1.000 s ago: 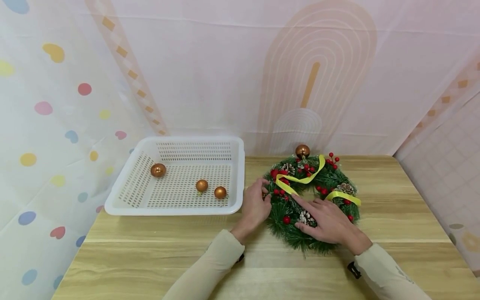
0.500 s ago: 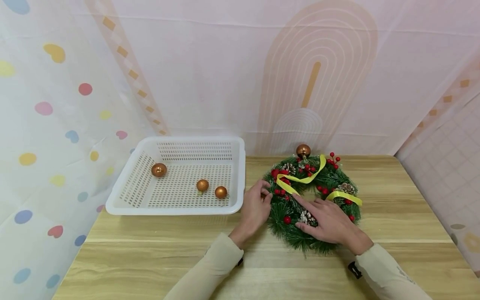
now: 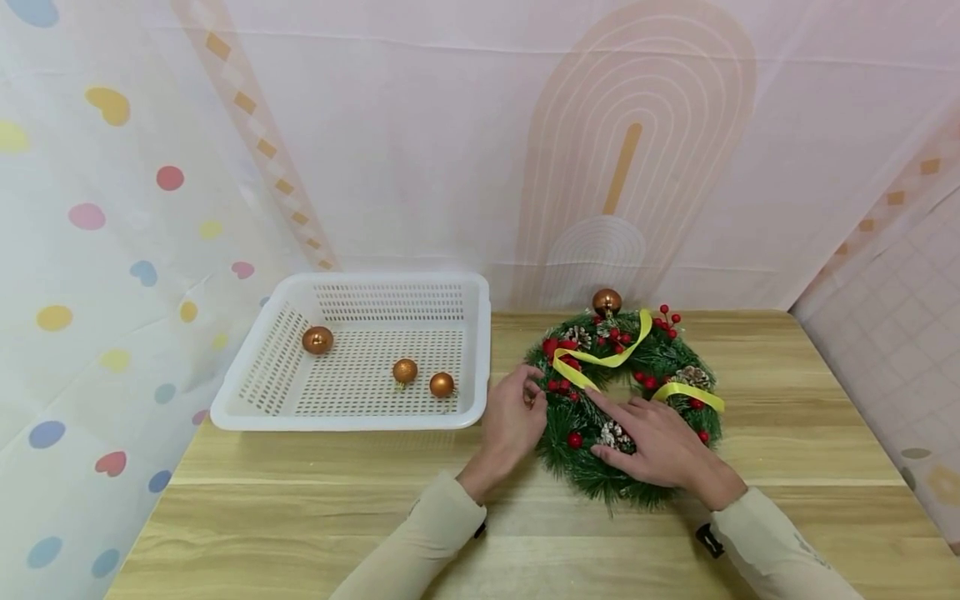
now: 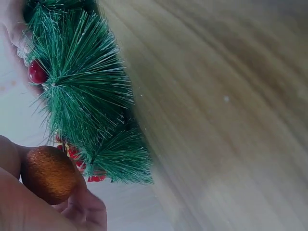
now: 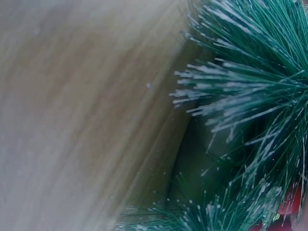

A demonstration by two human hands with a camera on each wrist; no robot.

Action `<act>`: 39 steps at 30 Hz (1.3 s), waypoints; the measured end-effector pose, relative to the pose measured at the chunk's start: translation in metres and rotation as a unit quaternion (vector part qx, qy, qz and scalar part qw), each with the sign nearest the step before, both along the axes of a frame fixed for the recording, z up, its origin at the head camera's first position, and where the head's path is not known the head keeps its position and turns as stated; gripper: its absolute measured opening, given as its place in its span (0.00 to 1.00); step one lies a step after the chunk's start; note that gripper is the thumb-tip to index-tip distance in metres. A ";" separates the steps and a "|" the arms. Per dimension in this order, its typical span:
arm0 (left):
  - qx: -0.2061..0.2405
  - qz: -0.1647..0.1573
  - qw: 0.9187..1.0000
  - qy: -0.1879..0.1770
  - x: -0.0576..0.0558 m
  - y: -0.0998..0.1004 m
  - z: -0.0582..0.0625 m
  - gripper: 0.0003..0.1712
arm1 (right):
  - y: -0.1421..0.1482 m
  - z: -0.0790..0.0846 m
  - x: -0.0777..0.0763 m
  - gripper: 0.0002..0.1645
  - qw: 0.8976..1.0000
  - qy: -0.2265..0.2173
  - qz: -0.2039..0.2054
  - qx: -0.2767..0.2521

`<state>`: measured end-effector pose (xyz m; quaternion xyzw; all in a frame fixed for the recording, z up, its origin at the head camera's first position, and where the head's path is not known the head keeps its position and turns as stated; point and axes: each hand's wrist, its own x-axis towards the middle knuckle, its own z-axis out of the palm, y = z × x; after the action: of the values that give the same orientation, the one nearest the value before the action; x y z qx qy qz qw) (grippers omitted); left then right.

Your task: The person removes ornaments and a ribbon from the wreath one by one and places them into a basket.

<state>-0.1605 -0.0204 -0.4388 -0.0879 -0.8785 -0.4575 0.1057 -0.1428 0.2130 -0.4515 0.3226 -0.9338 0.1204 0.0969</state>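
A green Christmas wreath (image 3: 577, 475) with red berries, pinecones and a yellow ribbon (image 3: 618, 358) lies on the table. At its left edge my left hand (image 3: 512, 421) pinches a glittery copper bauble (image 4: 49, 175) between thumb and fingers, beside the needles. The head view shows only a sliver of that bauble. My right hand (image 3: 656, 442) lies across the front right of the wreath, index finger stretched to the ribbon and thumb by a snowy pinecone (image 3: 613, 435). Another shiny copper bauble (image 3: 607, 302) sits at the wreath's back edge.
Left of the wreath stands a white perforated basket (image 3: 345, 422). Inside are a larger copper bauble (image 3: 318, 340) and two smaller ones, one bauble (image 3: 405, 371) near the middle and one bauble (image 3: 442, 384) further right. Behind the wooden table (image 3: 300, 517) hangs a patterned cloth (image 3: 420, 150).
My left hand has shifted very slightly at the wreath's left edge, and the bauble shows a little more between its fingers. The right hand and the wreath stay in place.
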 end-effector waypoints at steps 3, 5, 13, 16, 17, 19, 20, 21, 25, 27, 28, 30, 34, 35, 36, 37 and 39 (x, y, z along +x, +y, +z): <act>0.000 -0.005 1.000 0.000 0.001 -0.001 0.001 0.11 | 0.000 0.000 0.000 0.45 1.000 0.000 0.000 -0.001; -0.002 -0.005 1.000 -0.001 0.002 -0.001 0.002 0.12 | 0.000 0.000 0.000 0.45 1.000 0.001 0.000 -0.001; -0.021 -0.008 0.999 -0.026 0.003 -0.001 0.004 0.14 | 0.000 -0.001 -0.001 0.45 1.000 -0.001 0.003 -0.002; -0.032 -0.007 0.999 -0.038 0.003 -0.002 0.004 0.15 | 0.000 -0.002 -0.001 0.45 1.000 -0.001 0.002 0.001; -0.033 -0.006 0.999 -0.040 0.002 -0.002 0.004 0.15 | 0.000 -0.002 -0.001 0.45 1.000 -0.001 0.002 0.002; -0.033 -0.003 0.999 -0.042 0.001 -0.001 0.004 0.15 | 0.000 -0.002 -0.002 0.44 1.000 -0.002 0.002 0.004; -0.034 -0.001 0.999 -0.041 0.001 -0.001 0.004 0.14 | 0.001 -0.002 -0.002 0.44 1.000 -0.003 0.001 0.005; -0.032 0.000 0.999 -0.039 0.000 -0.001 0.004 0.14 | 0.001 -0.002 -0.002 0.44 1.000 -0.003 0.000 0.006; -0.028 0.002 0.999 -0.035 -0.004 -0.001 0.003 0.14 | 0.000 -0.003 -0.002 0.44 1.000 -0.004 -0.001 0.005; -0.023 0.002 0.999 -0.037 -0.005 -0.001 0.002 0.13 | 0.000 -0.003 -0.002 0.44 1.000 -0.004 -0.001 0.004; -0.021 0.002 0.999 -0.039 -0.005 -0.001 0.002 0.13 | 0.000 -0.002 -0.002 0.44 1.000 -0.005 0.000 0.004; -0.014 0.000 0.999 -0.041 -0.006 -0.001 0.002 0.13 | -0.001 -0.002 -0.001 0.44 1.000 -0.005 0.000 0.005; 0.002 -0.006 0.999 -0.050 -0.006 -0.002 0.002 0.12 | -0.001 -0.001 -0.001 0.45 1.000 -0.005 -0.001 0.006; 0.005 -0.008 0.999 -0.051 -0.005 -0.003 0.002 0.12 | -0.001 -0.001 -0.001 0.45 1.000 -0.006 -0.003 0.006; 0.007 -0.010 0.999 -0.052 -0.005 -0.003 0.002 0.12 | -0.001 0.000 -0.001 0.45 1.000 -0.006 -0.003 0.005; 0.011 -0.013 0.998 -0.053 -0.005 -0.003 0.002 0.12 | -0.001 0.000 -0.001 0.45 1.000 -0.006 -0.004 0.003; 0.014 -0.016 0.998 -0.053 -0.005 -0.003 0.002 0.12 | -0.001 0.000 0.000 0.45 1.000 -0.008 -0.006 0.004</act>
<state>-0.1654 -0.0237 -0.4367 -0.0763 -0.8747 -0.4757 0.0529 -0.1432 0.2124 -0.4520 0.3166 -0.9369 0.1191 0.0886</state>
